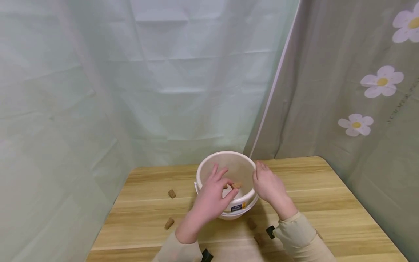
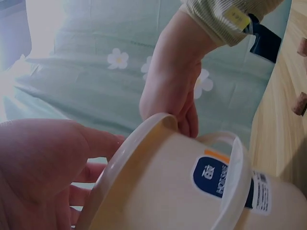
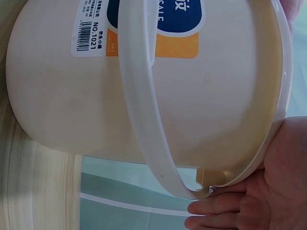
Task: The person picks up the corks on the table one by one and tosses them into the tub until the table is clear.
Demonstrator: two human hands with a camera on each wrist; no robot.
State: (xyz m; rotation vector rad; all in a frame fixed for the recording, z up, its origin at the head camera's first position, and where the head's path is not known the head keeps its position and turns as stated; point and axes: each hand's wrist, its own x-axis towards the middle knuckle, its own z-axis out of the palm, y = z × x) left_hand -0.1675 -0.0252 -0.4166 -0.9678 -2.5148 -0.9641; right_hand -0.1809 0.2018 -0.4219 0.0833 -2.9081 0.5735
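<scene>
A white plastic bucket [image 1: 226, 156] stands on the table with its mouth up and its handle [image 3: 144, 110] hanging down the near side. Over the mouth is my left hand [image 1: 212, 196], fingers spread and thumb apart from the index finger, holding nothing visible. Below its fingertips, corks [image 1: 237, 185] lie inside the bucket. My right hand [image 1: 268, 183] rests against the right side of the rim. In the right wrist view its straight fingers [image 3: 218, 205] lie along the outside, beside the handle's pivot.
Two corks lie left of the bucket, one farther back [image 1: 171, 193] and one nearer [image 1: 169, 223]. More corks [image 1: 251, 223] are in shadow between the forearms. The wooden table [image 1: 144, 203] meets hanging curtains [image 1: 196, 91] behind and at the sides.
</scene>
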